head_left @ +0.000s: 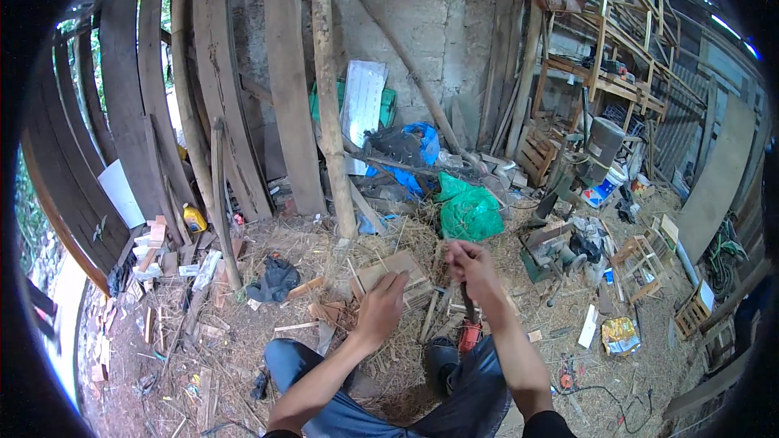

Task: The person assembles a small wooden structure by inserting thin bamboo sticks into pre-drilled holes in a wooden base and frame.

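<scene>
My left hand [381, 307] is closed, its fingertips bent together over the near part of a light brown wooden board [399, 264]. Whatever those fingers may hold is hidden, and I cannot tell whether they touch the board. Raised to the right of it, my right hand [475, 274] is closed around a dark, narrow, blade-like tool [468, 305] that points downward. The grip hides its upper part. Below that tool, an orange-red object [469, 336] lies between my legs, near my dark shoe [441, 361].
Straw and wood scraps cover the ground. A green plastic sack [471, 209] lies ahead, with a black plastic bag [276, 280] to the left. A bamboo post [326, 113] stands ahead. On the right are a gold-coloured packet [620, 336], a wooden frame [645, 264] and a cable [625, 415].
</scene>
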Tool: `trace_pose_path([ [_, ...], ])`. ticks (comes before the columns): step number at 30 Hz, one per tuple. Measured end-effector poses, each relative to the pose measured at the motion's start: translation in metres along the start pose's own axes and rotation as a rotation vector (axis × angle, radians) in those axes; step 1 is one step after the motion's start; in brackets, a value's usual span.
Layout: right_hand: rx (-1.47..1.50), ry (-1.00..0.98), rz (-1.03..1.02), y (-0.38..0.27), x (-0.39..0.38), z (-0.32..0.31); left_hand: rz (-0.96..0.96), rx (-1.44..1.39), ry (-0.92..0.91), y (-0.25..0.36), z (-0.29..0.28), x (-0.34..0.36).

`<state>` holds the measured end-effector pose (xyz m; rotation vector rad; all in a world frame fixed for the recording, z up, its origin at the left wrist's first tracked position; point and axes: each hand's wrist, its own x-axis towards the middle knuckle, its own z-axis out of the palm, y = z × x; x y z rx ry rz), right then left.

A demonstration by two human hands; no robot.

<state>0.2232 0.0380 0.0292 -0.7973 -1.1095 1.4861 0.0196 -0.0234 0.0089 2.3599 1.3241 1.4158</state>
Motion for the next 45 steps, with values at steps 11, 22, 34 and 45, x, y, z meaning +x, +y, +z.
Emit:
trace_pose_path([
  [11, -0.018, 0.049, -0.004, -0.009, 0.006, -0.007, -0.093, -0.230, 0.032, 0.012, -0.015, 0.006],
  [22, -0.112, 0.032, 0.059, 0.008, -0.017, 0.009, -0.395, -0.223, 0.005, -0.016, -0.031, -0.005],
  [34, -0.016, 0.038, 0.044, 0.017, 0.016, 0.003, -0.392, -0.314, -0.111, -0.014, -0.025, -0.003],
  [45, 0.060, 0.144, 0.041, 0.013, 0.032, -0.042, -0.374, -0.286, -0.026, -0.029, -0.028, -0.007],
])
